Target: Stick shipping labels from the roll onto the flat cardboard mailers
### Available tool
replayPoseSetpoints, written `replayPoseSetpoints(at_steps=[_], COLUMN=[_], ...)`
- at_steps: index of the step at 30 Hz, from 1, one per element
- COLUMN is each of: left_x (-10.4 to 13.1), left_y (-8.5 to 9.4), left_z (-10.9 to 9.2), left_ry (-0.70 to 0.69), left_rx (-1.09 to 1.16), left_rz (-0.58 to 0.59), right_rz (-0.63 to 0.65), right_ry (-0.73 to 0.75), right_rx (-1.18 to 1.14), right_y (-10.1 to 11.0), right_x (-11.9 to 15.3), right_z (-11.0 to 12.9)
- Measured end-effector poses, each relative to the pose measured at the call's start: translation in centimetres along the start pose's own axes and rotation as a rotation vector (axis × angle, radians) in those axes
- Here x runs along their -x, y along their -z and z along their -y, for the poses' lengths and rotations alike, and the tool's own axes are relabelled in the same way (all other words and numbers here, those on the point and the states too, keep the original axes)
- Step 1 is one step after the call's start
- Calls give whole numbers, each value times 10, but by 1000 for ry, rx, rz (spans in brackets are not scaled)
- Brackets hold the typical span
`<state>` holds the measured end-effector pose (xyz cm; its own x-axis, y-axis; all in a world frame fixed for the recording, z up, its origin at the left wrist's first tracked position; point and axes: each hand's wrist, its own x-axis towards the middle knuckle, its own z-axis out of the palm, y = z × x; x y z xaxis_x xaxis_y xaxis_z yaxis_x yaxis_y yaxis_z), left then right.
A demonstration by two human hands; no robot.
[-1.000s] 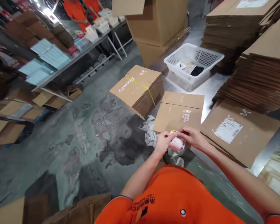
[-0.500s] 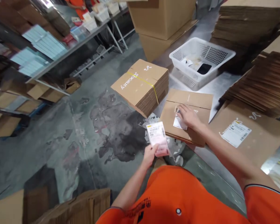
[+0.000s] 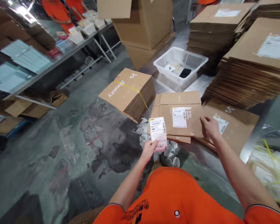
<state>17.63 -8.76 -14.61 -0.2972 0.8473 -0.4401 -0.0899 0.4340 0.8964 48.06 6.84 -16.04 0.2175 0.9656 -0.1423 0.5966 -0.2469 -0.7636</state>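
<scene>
My left hand (image 3: 149, 151) pinches the lower end of a sheet of shipping labels (image 3: 157, 130), white above and pinkish below, held just off the table's edge. With closed fingers my right hand (image 3: 210, 126) grips the right edge of a flattened cardboard box (image 3: 194, 125). A shipping label (image 3: 179, 117) lies flat on that box, beside white print. Further right, partly under my right hand, lies another flattened cardboard box (image 3: 241, 124) bearing a label (image 3: 222, 124).
Behind the boxes stands a white plastic basket (image 3: 180, 79) holding a dark object. A strapped carton stack (image 3: 128, 90) sits to the left; more flat cartons (image 3: 245, 77) are piled at right. Crumpled scraps (image 3: 171, 150) lie below the table edge. Co-workers (image 3: 58, 14) stand at a far table.
My right hand has moved from the label to the box's right edge, and the label is now uncovered. The box has turned slightly. My left hand still holds the label sheet.
</scene>
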Motion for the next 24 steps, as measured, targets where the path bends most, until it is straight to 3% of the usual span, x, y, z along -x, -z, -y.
replayPoseSetpoints(at_steps=[4,8,11,14,16,17,19,21,22,24], left_x=[18,33,41,45,46,47,47,47,47,44], left_y=[-25,-42,-55,-65,-68,-68,-66,-61,-58,-54], left_z=[7,12,16,20,22,23,23,19,14,0], left_ry=[51,102,134,151,166,173,190,187,158,34], left_rx=[-9,-50,-63,-79,-91,-94,-100,-113,-107,-48], left_rz=[104,242,296,340,374,393,422,442,435,357], right_rz=[-140,-282,-219,-274,-334,-273,111,515,635,713], right_ry=[-114,-277,-317,-246,-58,79,338,477,498,485], right_rx=[-85,7,100,291,343,290,49,-129,-174,-201], right_y=[45,90,105,102,91,83,62,36,22,-4], right_x=[27,57,58,53,53,55,61,69,74,82], right_z=[-73,-147,-164,-131,-86,-60,-12,25,37,51])
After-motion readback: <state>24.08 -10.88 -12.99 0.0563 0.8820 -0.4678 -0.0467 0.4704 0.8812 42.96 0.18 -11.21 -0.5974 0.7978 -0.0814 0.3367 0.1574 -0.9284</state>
